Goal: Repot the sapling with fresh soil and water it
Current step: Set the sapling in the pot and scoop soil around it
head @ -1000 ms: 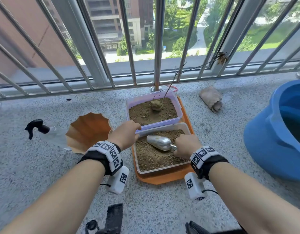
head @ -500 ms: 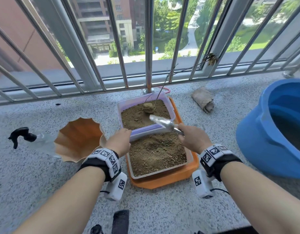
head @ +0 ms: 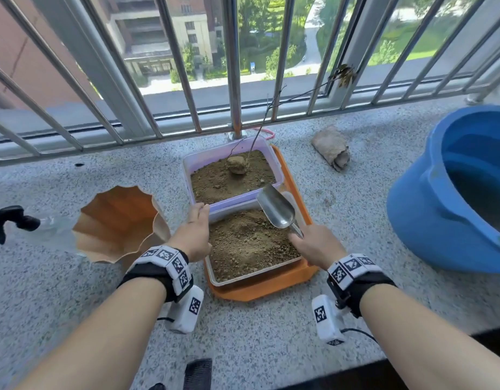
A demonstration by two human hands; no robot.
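Right now the right hand (head: 317, 244) grips the handle of the metal scoop (head: 276, 209), which looks empty and is held over the near soil tray (head: 253, 280), while the left hand (head: 193, 237) is loosely curled w/ fingers touching the purple tray's (head: 232, 204) near edge. Sapling (head: 237, 164) lies in that purple tray, root ball on the soil, thin stem leaning back thru the railing (head: 234, 80). Risks: scoop tipped en route to the empty orange pot (head: 116, 223) = soil on the ledge; a nudge to the purple tray could snag or snap the stem vs the bars.

Both forearms extended forward, left hand (head: 193, 238) palm-down with fingers (head: 199, 211) extended, right hand (head: 316, 244) closed in a grip
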